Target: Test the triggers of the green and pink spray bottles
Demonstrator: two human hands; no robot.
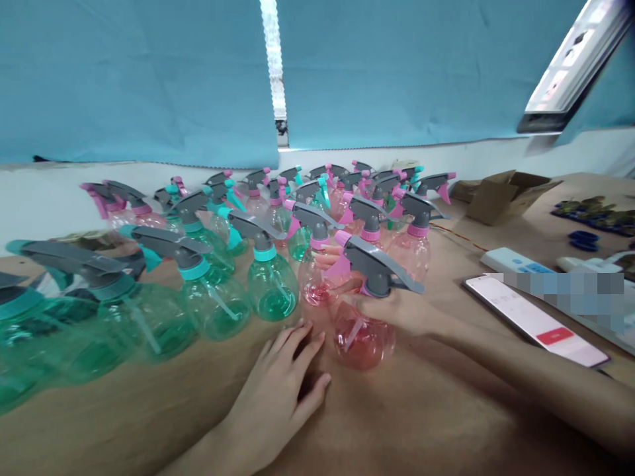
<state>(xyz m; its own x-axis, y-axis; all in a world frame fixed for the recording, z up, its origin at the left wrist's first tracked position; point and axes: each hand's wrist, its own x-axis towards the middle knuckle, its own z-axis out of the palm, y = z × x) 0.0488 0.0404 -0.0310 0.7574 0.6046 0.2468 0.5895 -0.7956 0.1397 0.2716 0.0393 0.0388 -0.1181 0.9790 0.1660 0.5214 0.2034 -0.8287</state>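
My left hand (278,380) rests on the table with its fingers spread and nothing in it. My right hand (397,309) is at the front pink spray bottle (364,340), partly hidden by its grey spray head. Its fingers reach left, apart, past the neck towards another pink bottle (320,272); contact is hard to make out. Both pink bottles stand upright with some liquid inside. Left of them is a green bottle (272,284) with a turquoise collar, beside another green bottle (215,307).
More green bottles (153,320) stand at the left, and several pink and green ones fill the back. At the right lie a phone (536,317), a white power strip (516,260) and an open cardboard box (506,198). Blue sheeting (397,73) covers the wall behind.
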